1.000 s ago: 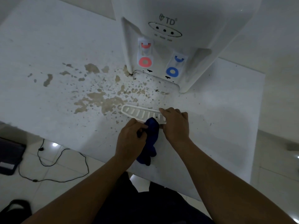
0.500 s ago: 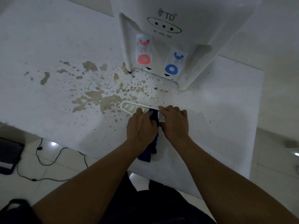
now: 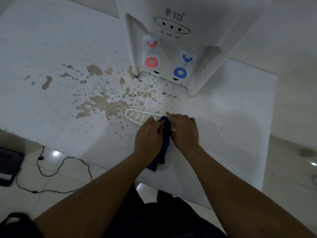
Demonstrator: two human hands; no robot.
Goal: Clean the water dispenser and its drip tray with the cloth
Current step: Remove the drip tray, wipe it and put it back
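Drip tray juts left from the right hand grip.

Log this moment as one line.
wipe tray | left hand grips cloth on drip tray | right hand holds tray | dispenser untouched

One water dispenser, with two taps: one red, one blue. Three dark dots in a row inside the oval under the logo. One white slotted drip tray, lying on one desk. One dark blue cloth. Two hands: left, right. One black cable on the floor. Brown stains on the desk too many to count.
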